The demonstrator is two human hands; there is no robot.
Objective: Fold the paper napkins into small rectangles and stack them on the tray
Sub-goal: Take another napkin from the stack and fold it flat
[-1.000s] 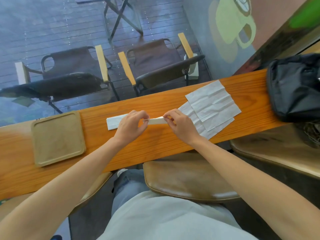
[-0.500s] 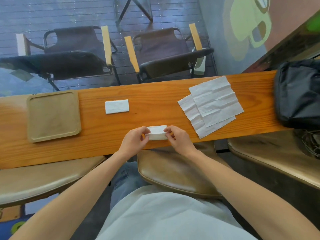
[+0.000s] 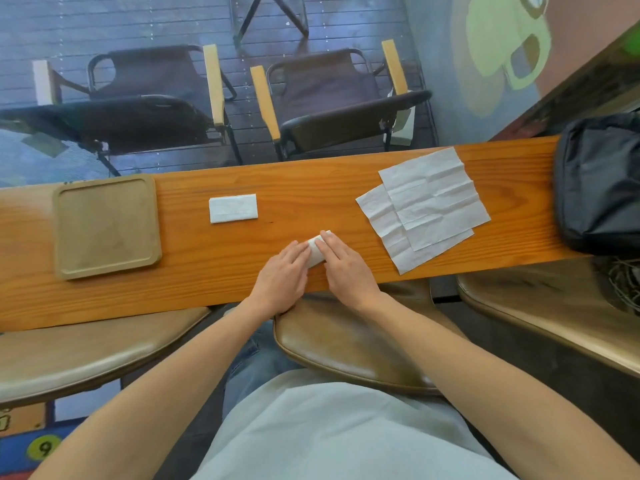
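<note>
White, soft paper, the folded napkin (image 3: pixel 316 251) lies near the bench's (image 3: pixel 214 271) front edge, pinned flat under the open, pressing left hand (image 3: pixel 282 271) and right hand (image 3: pixel 346 265). Being springy tissue, it may puff open once released, or slide on the smooth varnished wood. Another finished rectangle (image 3: pixel 233 208) lies mid-bench, the square matte tray (image 3: pixel 105 225) sits bare toward the left end, and creased flat sheets (image 3: pixel 429 206) wait toward the right.

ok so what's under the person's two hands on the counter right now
A small folded napkin lies on the wooden counter, pressed flat under the left hand and the right hand. Only a white strip shows between the fingers; the rest, including its folds, is covered.
</note>
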